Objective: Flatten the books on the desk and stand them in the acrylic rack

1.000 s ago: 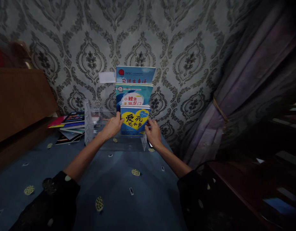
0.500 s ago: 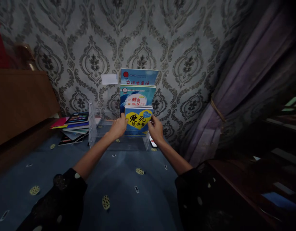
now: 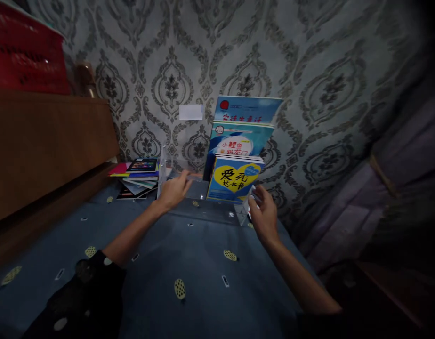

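A clear acrylic book rack stands on the cloth near the wall. On its right half, three tiers of books lean back. In front is a blue book with a yellow heart, behind it a light-blue book with a white oval, and at the back a taller blue book. My left hand is over the rack's left half, fingers apart and holding nothing. Beside the rack's right side panel is my right hand, fingers loosely curled and apart; whether it touches the panel I cannot tell.
A pile of books lies left of the rack. Further left stands a brown wooden cabinet with a red box on top. A blue patterned cloth covers the surface. A tied curtain hangs at right.
Both hands have let go of the front book. My left hand has moved left over the rack and my right hand to its right end. The view has turned left.
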`<state>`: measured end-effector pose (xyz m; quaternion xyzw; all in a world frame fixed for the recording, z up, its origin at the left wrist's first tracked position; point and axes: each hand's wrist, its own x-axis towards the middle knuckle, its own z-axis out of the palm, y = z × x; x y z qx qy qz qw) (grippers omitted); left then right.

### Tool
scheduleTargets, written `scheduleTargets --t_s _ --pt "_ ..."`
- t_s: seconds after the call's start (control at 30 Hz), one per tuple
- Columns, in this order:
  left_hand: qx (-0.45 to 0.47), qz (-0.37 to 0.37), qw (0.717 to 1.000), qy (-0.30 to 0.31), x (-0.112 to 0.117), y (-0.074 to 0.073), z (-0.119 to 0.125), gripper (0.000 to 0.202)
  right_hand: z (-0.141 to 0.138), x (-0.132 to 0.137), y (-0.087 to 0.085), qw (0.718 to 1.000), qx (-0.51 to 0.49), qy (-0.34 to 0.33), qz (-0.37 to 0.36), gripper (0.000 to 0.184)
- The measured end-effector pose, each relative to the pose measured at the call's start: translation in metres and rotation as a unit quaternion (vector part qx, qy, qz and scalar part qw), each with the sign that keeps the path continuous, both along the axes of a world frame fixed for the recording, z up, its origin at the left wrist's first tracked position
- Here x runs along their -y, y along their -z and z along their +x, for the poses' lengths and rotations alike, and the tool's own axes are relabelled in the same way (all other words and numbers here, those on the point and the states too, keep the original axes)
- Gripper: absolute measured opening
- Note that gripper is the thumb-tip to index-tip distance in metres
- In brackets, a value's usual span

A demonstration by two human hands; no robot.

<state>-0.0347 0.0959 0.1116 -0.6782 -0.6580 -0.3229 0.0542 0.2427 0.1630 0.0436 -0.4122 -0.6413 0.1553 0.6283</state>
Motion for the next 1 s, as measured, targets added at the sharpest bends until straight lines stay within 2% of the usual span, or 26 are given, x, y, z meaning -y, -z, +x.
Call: scheduleTargets --t_s 0.03,0.1,0.17,0.2,0.3,0.43,0.53,0.7,0.9,1.0 --pt "-0.018 0.007 0.999 -0.027 0.005 0.005 -0.02 0.023 -0.001 0.012 0.009 1.0 0.001 -0.005 -0.012 0.051" --pt "-0.021 0.013 0.993 -0.118 0.01 0.013 -0.065 0.027 -0.007 0.036 0.026 0.999 0.016 -0.033 -0.036 0.046" --pt "-0.02 0.002 0.98 -0.199 0.007 0.018 -0.109 0.031 -0.019 0.058 0.041 0.994 0.037 -0.074 -0.071 0.041" --pt "-0.03 0.0 0.975 -0.218 0.002 0.019 -0.129 0.033 -0.026 0.068 0.047 0.99 0.051 -0.096 -0.086 0.038" --pt "-0.089 -0.058 0.975 -0.196 -0.019 0.016 -0.179 0.049 -0.048 0.088 0.06 0.977 0.085 -0.158 -0.116 0.036" --pt "-0.164 -0.186 0.961 -0.125 -0.052 0.009 -0.222 0.067 -0.062 0.096 0.074 0.967 0.105 -0.169 -0.158 0.036" --pt "-0.192 -0.231 0.951 -0.069 -0.07 0.009 -0.24 0.065 -0.06 0.094 0.084 0.964 0.114 -0.165 -0.173 0.032" --pt "-0.256 -0.21 0.944 -0.008 -0.083 0.014 -0.251 0.053 -0.055 0.09 0.09 0.96 0.12 -0.172 -0.184 0.029" --pt "-0.378 -0.18 0.908 -0.001 -0.075 0.01 -0.242 0.029 -0.056 0.094 0.084 0.953 0.158 -0.172 -0.195 0.031" --pt "-0.407 -0.175 0.897 -0.001 -0.061 0.008 -0.235 0.026 -0.056 0.096 0.082 0.951 0.17 -0.175 -0.191 0.031"
